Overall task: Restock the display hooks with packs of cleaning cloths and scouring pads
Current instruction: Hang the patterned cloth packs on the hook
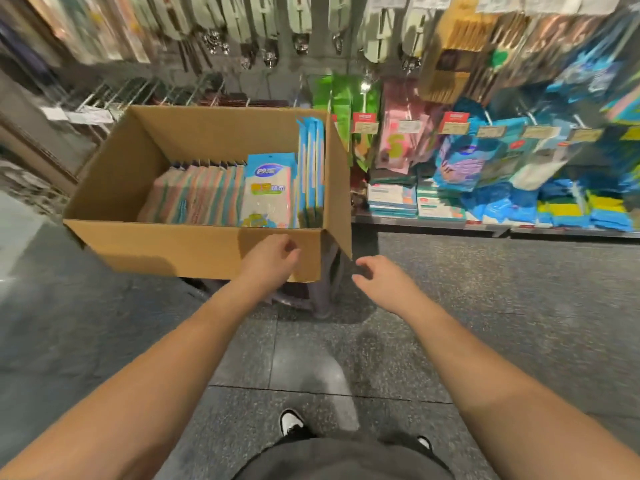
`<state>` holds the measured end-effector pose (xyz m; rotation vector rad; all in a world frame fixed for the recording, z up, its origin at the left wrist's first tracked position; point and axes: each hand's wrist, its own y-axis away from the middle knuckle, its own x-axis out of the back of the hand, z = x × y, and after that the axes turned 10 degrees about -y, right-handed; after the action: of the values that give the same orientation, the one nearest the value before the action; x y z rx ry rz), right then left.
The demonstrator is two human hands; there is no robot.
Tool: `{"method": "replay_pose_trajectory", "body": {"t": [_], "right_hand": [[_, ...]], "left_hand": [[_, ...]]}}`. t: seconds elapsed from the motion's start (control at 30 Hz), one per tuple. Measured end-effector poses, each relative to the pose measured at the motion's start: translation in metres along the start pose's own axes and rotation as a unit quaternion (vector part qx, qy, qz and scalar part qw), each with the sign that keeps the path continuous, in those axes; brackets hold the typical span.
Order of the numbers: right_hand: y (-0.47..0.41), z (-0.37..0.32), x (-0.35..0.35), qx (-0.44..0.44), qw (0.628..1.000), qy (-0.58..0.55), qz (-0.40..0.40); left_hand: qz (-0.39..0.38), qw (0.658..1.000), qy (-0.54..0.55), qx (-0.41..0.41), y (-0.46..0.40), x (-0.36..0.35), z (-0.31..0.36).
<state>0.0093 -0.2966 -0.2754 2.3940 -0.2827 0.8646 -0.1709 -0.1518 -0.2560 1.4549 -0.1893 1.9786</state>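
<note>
Nearest cam: dark shorts [343,459] and two black/white shoes [292,422] on grey speckled floor [502,306]. Both forearms reach fwd from there.

L hand [273,258]: in front of the near wall of the cardboard box [194,251], just under its rim; fingers loosely curled, nothing in them. Contact w/ the cardboard: can't tell. R hand [381,275]: over the floor, just right of the box corner, fingers relaxed and part-spread, holding nothing.

Stock: box sits on a low stool, only partly visible beneath. Left part of the box is bare cardboard. A row of pastel striped cloth packs [197,195] stands on edge mid-box; one blue-header pack [268,192] faces cam; a few tall blue packs [311,168] stand against the right wall.

Display: hooks to the right of the box carry green packs [346,105], pink packs [401,133] and blue packs [485,161], w/ price tags in front. Far right heavily blurred, fill level unreadable. Bare wire prongs [114,95] behind/left of the box.

Progress (judgement): partway. Box approx half full, so plenty left to hang. No pack in hand now; next pick looks likely from the box.
</note>
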Motion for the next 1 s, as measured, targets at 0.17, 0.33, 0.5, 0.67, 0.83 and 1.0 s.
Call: {"method": "replay_pose_trajectory", "body": {"t": [0.17, 0.33, 0.5, 0.67, 0.83, 1.0], "right_hand": [[-0.052, -0.061, -0.014, -0.006, 1.0, -0.004, 0.012], [-0.114, -0.099, -0.018, 0.006, 0.999, -0.038, 0.039], [-0.189, -0.122, -0.033, 0.003, 0.995, -0.075, 0.067], [-0.248, -0.134, -0.05, -0.064, 0.986, -0.112, 0.109], [-0.286, -0.129, -0.066, -0.118, 0.973, -0.082, 0.18], [-0.313, -0.122, -0.068, -0.158, 0.971, -0.132, 0.119]], "left_hand": [[0.006, 1.0, 0.024, 0.003, -0.048, 0.042, -0.056], [-0.034, 0.995, 0.091, 0.031, -0.122, 0.053, -0.069], [-0.058, 0.984, 0.151, 0.074, -0.202, 0.049, -0.085], [-0.12, 0.959, 0.231, 0.11, -0.276, 0.025, -0.095], [-0.19, 0.915, 0.32, 0.157, -0.331, 0.014, -0.081], [-0.238, 0.897, 0.317, 0.196, -0.36, 0.009, -0.063]]}}
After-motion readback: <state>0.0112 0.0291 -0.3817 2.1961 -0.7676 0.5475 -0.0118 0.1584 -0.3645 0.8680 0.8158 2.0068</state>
